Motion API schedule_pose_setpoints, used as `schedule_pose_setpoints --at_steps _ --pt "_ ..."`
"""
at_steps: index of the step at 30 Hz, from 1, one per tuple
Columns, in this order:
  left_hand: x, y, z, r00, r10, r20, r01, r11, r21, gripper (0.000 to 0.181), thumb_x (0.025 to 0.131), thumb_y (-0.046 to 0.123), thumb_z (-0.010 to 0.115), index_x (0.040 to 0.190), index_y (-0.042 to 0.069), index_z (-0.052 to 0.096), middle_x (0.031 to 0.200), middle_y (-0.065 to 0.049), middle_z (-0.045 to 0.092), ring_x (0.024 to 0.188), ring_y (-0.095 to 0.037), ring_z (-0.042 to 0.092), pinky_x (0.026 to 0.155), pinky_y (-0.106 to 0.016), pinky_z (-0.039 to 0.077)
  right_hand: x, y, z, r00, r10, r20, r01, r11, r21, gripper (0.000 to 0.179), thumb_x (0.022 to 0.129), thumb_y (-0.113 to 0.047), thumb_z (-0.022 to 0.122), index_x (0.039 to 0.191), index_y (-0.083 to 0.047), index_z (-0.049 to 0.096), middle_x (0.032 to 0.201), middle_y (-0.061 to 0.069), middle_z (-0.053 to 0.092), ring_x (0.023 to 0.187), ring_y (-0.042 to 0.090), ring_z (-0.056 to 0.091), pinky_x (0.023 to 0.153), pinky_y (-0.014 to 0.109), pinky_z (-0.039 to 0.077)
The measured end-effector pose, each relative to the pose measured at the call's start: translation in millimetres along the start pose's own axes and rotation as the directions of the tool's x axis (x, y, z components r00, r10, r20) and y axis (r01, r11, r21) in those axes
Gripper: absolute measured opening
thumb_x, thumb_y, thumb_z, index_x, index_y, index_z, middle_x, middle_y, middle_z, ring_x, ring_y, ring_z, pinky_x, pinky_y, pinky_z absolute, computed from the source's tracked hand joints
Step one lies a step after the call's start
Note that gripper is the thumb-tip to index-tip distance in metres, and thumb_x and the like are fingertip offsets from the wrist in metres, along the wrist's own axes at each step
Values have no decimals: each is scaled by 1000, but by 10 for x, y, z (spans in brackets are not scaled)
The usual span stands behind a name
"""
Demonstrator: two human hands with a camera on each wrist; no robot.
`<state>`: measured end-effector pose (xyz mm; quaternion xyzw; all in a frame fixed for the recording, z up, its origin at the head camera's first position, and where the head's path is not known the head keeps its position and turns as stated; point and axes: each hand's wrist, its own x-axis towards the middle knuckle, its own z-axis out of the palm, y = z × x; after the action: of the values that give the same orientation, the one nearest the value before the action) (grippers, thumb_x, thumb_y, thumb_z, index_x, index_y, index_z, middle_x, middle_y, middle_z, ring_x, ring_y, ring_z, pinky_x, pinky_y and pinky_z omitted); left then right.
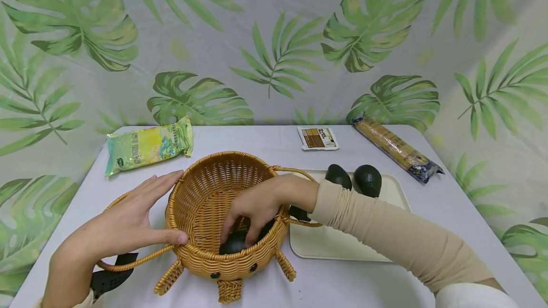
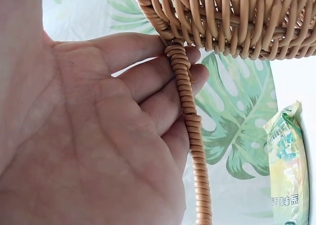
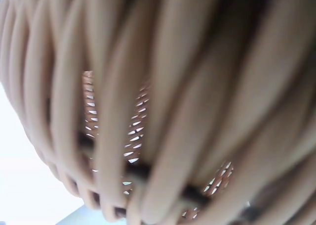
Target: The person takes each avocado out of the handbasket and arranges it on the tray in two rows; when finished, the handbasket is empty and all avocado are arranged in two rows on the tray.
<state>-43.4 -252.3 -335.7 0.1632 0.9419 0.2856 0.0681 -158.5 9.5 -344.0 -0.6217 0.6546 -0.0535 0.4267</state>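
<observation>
A round wicker basket (image 1: 227, 156) with looped handles and an animal face stands in front of me. My right hand (image 1: 259, 203) reaches down inside it, with thumb and fingers around a dark green avocado (image 1: 233, 245). Another dark avocado (image 1: 266, 233) shows partly by the basket's right wall. My left hand (image 1: 128, 220) touches the left rim with straight fingers and thumb. In the left wrist view, its fingers (image 2: 148, 79) pass behind the wrapped handle (image 2: 197, 151). The right wrist view shows only the blurred basket weave (image 3: 113, 111), hiding the right hand.
A cream tray (image 1: 342, 246) lies right of the basket, bearing avocados (image 1: 367, 180), one partly under my right forearm. Farther back lie a yellow-green packet (image 1: 150, 148), a small white-brown packet (image 1: 318, 138) and a long golden packet (image 1: 394, 146).
</observation>
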Motion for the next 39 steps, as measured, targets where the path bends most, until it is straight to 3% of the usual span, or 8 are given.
schedule_pose_setpoints --at_steps 10,16,18,29,39 --pt "4 9 1 1000 -4 -1 4 1000 5 116 75 59 87 166 29 22 167 -16 31 152 -53 21 106 -81 26 43 -4 31 996 72 54 -69 996 -57 62 91 -11 79 149 -15 57 147 -4 59 131 2 51 106 13 40" --pt "2 16 0 1000 -8 -1 8 1000 -1 115 75 58 87 166 29 22 168 -14 30 152 -53 20 107 -80 25 42 -8 33 993 50 111 -48 999 -24 72 91 -2 77 155 -19 49 154 -8 52 138 -4 42 109 10 34" --pt "1 17 -1 1000 -10 -1 10 1000 -1 115 75 58 87 166 29 22 168 -14 30 152 -52 20 107 -80 25 38 -11 34 991 40 127 -39 999 -13 74 91 0 76 157 -18 47 156 -6 50 139 -3 41 111 12 34" --pt "2 13 -9 1000 -13 4 13 1000 7 116 75 59 86 166 29 21 168 -15 30 152 -52 20 106 -81 25 48 -38 49 977 145 160 -150 988 24 85 88 7 75 160 -24 41 157 -4 47 132 2 44 106 15 43" --pt "6 14 -6 1000 -8 2 8 1000 0 115 76 57 87 166 30 21 168 -15 30 152 -53 20 106 -80 25 49 -12 49 987 117 112 -119 993 8 77 90 -10 80 158 -17 44 153 -1 51 131 3 47 107 16 43"
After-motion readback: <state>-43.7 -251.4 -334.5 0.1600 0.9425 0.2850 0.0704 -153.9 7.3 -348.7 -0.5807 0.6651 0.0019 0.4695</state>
